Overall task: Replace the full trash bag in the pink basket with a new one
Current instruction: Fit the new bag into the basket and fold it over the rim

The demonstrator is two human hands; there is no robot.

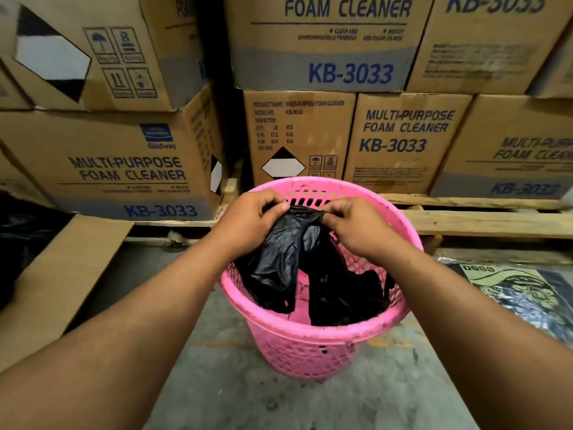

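1. stacked cardboard boxes printed "multi-purpose foam cleaner kb-3033" fill the view from 9 round to 3 o'clock, resting on wooden pallets just behind the pink basket.
2. a flat sheet of cardboard lies on the concrete floor at 8 o'clock of the basket; a printed dark packet lies on the floor at 3 o'clock, apart from the basket.
3. the basket stands upright on the floor at the centre, its open mouth facing up; nothing blocks its mouth but the arms reaching over the near rim.
4. a black trash bag hangs crumpled from the hands into the basket, its long axis running from 12 down to 6 o'clock, top edge bunched, lower folds resting inside against the wall.
5. the left hand is closed, fingers pinching the bag's top edge.
6. the right hand is likewise closed, pinching the same edge just beside the left.
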